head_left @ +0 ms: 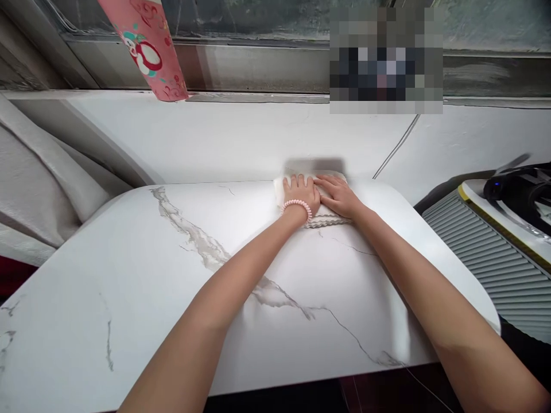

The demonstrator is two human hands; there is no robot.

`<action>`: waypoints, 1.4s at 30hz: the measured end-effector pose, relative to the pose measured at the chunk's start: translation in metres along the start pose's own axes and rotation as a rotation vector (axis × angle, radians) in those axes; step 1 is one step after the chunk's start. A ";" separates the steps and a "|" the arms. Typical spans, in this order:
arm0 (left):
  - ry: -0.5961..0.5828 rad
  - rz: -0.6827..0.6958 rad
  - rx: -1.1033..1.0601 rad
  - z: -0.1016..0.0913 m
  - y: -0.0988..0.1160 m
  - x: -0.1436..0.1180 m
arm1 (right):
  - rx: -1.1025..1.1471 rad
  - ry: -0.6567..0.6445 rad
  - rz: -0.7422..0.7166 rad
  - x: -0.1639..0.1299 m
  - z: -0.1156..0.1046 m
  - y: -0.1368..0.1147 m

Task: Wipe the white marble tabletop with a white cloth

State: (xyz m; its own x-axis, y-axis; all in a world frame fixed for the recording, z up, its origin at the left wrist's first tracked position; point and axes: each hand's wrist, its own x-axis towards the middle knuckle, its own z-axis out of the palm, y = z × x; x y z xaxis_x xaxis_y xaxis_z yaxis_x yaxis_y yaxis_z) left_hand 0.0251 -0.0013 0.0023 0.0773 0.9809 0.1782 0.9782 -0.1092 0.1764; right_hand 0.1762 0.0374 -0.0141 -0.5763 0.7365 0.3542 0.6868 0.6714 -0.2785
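Note:
A folded white cloth [329,219] with a scalloped edge lies at the far side of a white marble-patterned table [142,292]. Both hands rest on top of it, pressing it against the tabletop. My left hand [301,192] lies flat with its fingers spread, a pink coil band around the wrist. Beside it, my right hand [339,195] is also laid flat, fingers stretched out to the left and almost touching the left hand. Part of the cloth is hidden under the palms.
Behind the table rise a white wall [224,137] and a window sill. A pink patterned strip [166,69] hangs at the upper left. Pale curtains [38,166] stand left; a grey ribbed appliance [495,252] with a black object on top is at the right. A thin cable [396,146] runs down the wall.

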 end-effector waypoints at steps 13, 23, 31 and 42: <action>-0.057 0.023 -0.006 -0.006 0.040 -0.053 | -0.084 -0.043 0.015 -0.067 -0.022 -0.020; -0.195 0.158 0.018 -0.026 0.070 -0.149 | -0.063 0.002 0.023 -0.171 -0.046 -0.074; -0.301 0.280 0.053 -0.045 0.094 -0.202 | 0.100 -0.070 0.086 -0.225 -0.082 -0.092; -0.194 0.415 -0.029 -0.021 0.135 -0.196 | -0.008 -0.030 0.303 -0.257 -0.099 -0.066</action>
State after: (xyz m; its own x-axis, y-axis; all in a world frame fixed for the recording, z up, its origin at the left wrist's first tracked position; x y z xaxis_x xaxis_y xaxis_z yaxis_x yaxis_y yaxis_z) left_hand 0.1384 -0.2121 0.0117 0.4989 0.8649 0.0556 0.8513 -0.5010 0.1558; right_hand 0.3230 -0.2041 0.0018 -0.3575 0.9053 0.2296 0.8330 0.4202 -0.3599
